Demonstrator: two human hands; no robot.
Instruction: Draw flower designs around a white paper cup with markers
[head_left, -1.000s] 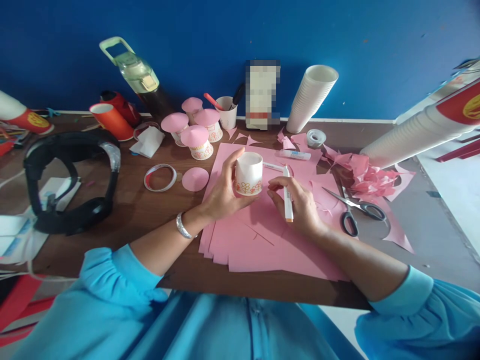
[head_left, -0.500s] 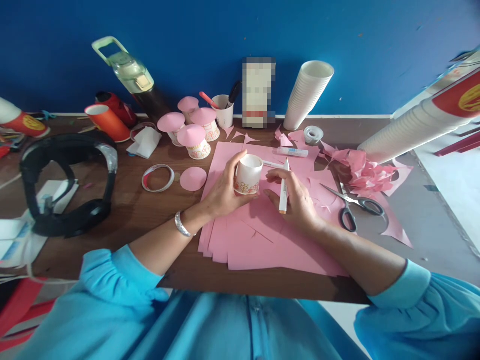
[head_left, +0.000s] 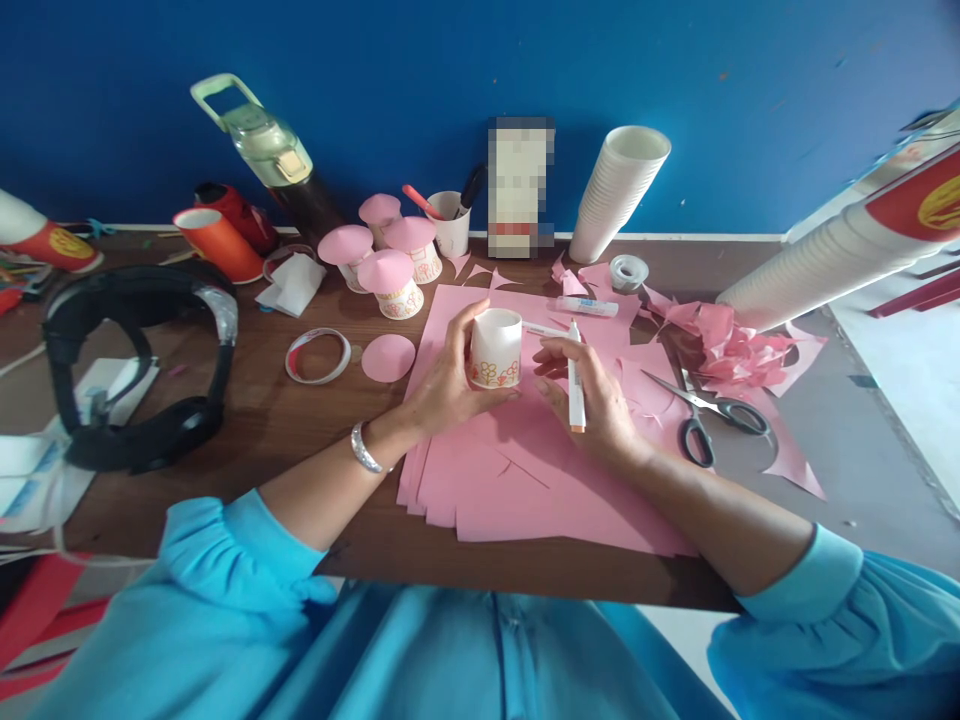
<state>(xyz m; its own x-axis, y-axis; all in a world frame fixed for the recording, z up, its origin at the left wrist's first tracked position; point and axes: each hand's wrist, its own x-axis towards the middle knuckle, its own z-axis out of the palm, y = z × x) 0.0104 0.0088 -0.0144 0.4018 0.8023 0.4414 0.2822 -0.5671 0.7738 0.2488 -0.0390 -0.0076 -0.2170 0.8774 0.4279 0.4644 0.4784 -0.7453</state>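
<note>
My left hand (head_left: 448, 385) grips a white paper cup (head_left: 496, 340) from its left side, thumb beneath and fingers behind. Orange flowers are drawn along the cup's lower part. To the right of it, my right hand (head_left: 592, 395) holds a white marker (head_left: 576, 385) upright between its fingers, with the orange tip pointing away from me and clear of the cup. Both hands are over a stack of pink paper sheets (head_left: 487, 490). Another marker (head_left: 546, 329) and a capped white marker (head_left: 589, 306) lie on the sheets behind them.
Several decorated cups with pink cone tops (head_left: 385, 270) stand at the back left. Near them lie a pink paper disc (head_left: 388, 358) and a tape roll (head_left: 317, 356). Scissors (head_left: 701, 403) and pink scraps (head_left: 739, 345) are at the right. Stacked cups (head_left: 619, 190) lean by the wall.
The cup has turned slightly in my left hand, tilting so that its open top shows less and the flower drawing more. The marker has shifted slightly right and downward with my right hand.
</note>
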